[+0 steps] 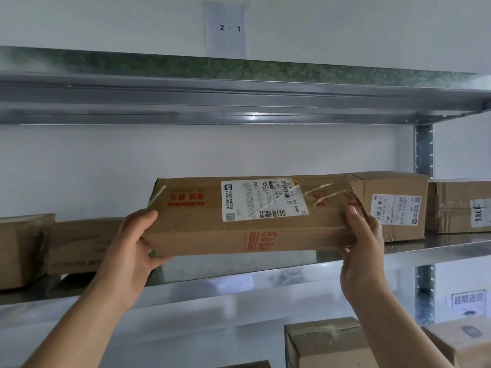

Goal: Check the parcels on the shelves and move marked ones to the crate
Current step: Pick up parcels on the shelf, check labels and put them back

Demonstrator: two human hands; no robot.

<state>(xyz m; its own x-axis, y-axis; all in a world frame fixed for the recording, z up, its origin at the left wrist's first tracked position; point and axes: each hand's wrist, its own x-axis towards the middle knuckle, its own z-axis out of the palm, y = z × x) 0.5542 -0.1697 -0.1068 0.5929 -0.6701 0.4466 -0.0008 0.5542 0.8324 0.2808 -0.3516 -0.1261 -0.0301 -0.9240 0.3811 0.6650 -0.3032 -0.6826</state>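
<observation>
Left hand (132, 248): curled round the left end of the long parcel (239, 232), thumb up on the top face, fingers tucked underneath.
Long parcel: held between both hands at the front lip of the middle shelf (265, 282), label side tipped up and out; can't tell if the back edge rests on the metal.
Shipping label (263, 200): white, barcodes, under shiny tape with glare. Probably worth tilting a touch to read it, then checking the other faces for a mark too.
Right hand (361, 251): clamped on the right end, thumb on the front, fingers round the back.
Grip tip: keep both ends supported. Looks long, crumpled at the corners, tape lifting.
Left neighbours: two brown boxes (79, 245) on the same shelf, close to the left wrist.
Right neighbour: labelled box (393, 205) right behind the right hand, so pull straight out, no sideways swing.
Far right: box with a handwritten number (457, 205).
Below: more boxes (324, 343).
Crate: not in view.
</observation>
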